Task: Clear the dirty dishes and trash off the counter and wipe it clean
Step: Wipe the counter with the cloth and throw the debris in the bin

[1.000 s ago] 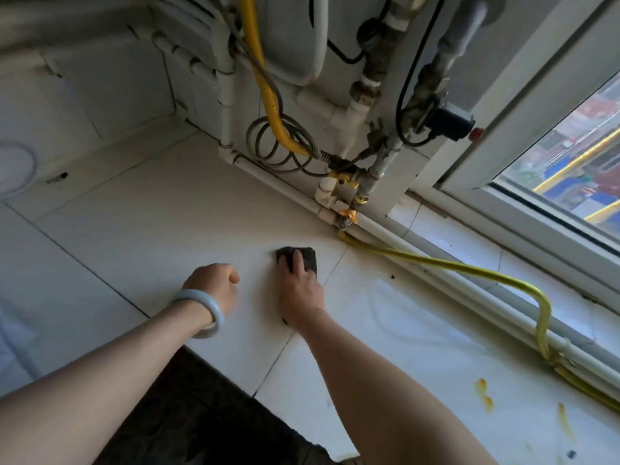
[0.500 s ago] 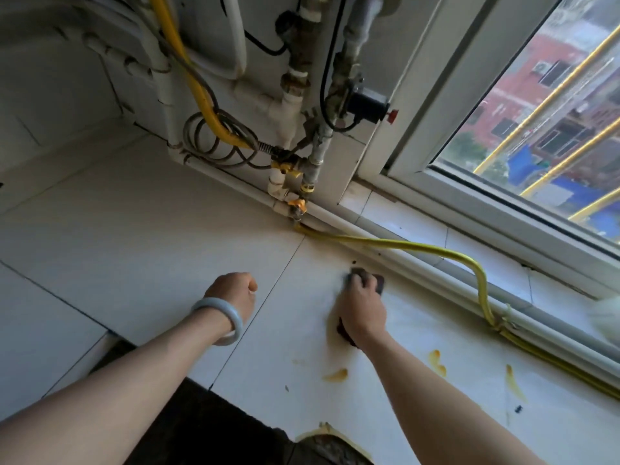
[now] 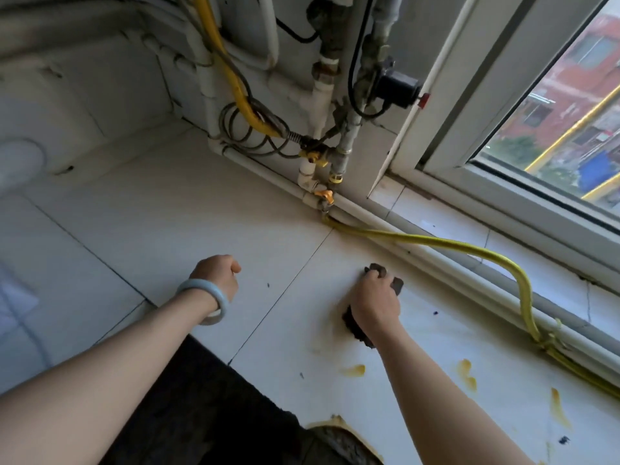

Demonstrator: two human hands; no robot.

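A dark, coarse scouring pad [image 3: 358,327] is pressed flat to the glossy white tiled table [image 3: 201,229] under the clamped grip of the right hand [image 3: 374,305], its long axis running away from the body toward the yellow hose [image 3: 469,250]. The thin orange smears [image 3: 354,370] judged next for scrubbing lie nearer the body, just right of the pad — the right hand is closer — while the left hand [image 3: 218,275] is fisted on nothing, well apart.
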